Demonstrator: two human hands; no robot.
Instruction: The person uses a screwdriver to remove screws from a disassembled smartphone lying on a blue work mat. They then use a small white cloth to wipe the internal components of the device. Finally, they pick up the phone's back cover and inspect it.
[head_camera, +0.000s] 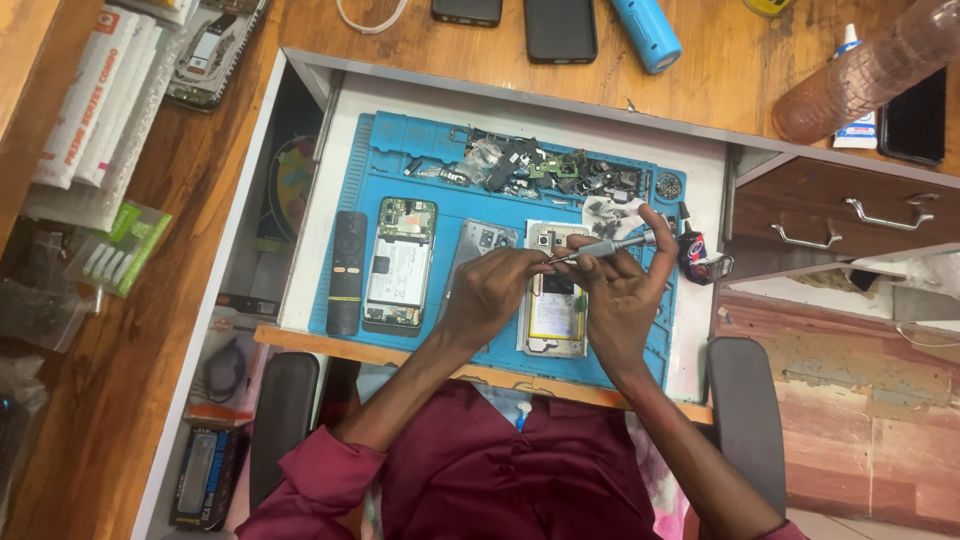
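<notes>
Right, your wooden worktop (300, 30) fills the top of the frame, and centre frame sits the blue repair mat (400, 140). On it, the opened phone (553, 310) lies under both your hands, just right of another opened phone (401, 265) and a black remote (347, 270). Your left hand (490, 295) pinches at the phone's upper edge, grip clenched. Your right hand (620, 300) grips the grey screwdriver (600, 248), tip pointing left toward your left fingertips.
</notes>
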